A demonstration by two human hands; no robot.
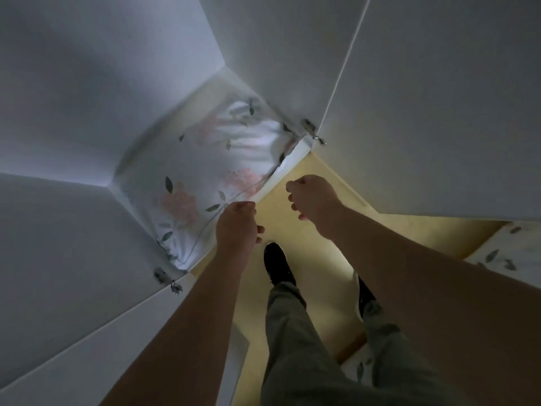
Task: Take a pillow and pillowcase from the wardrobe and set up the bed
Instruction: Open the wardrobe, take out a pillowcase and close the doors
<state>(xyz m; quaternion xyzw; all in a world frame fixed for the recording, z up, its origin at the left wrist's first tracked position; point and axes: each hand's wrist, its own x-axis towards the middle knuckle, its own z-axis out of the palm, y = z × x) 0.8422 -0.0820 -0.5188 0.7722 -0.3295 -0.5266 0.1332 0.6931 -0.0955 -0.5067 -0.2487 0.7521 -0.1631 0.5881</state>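
Two bare hands reach out toward an open white wardrobe (73,224), seen from above in dim light. The left hand (237,227) is at the front edge of the wardrobe's shelf (288,167), its fingers curled over right at the near edge of a flowered pillow (210,177); whether it already pinches the fabric I cannot tell. The right hand (314,197) hovers just beside the shelf edge, a little apart from the pillow, with fingers loosely curled and nothing in it. The pillow lies flat on the shelf inside the wardrobe, white with pink blooms and grey-green leaves, filling most of the compartment from the back corner to the front lip. The wardrobe doors (439,98) stand swung open on either side, with metal hinges (313,131) showing at the corners of the opening. Below the hands the pale yellow floor (328,259) shows, along with the person's grey trousers (292,341) and a black shoe (276,263). At the far right edge sits a strip of cloth with the same leaf print (506,253), well apart from the wardrobe
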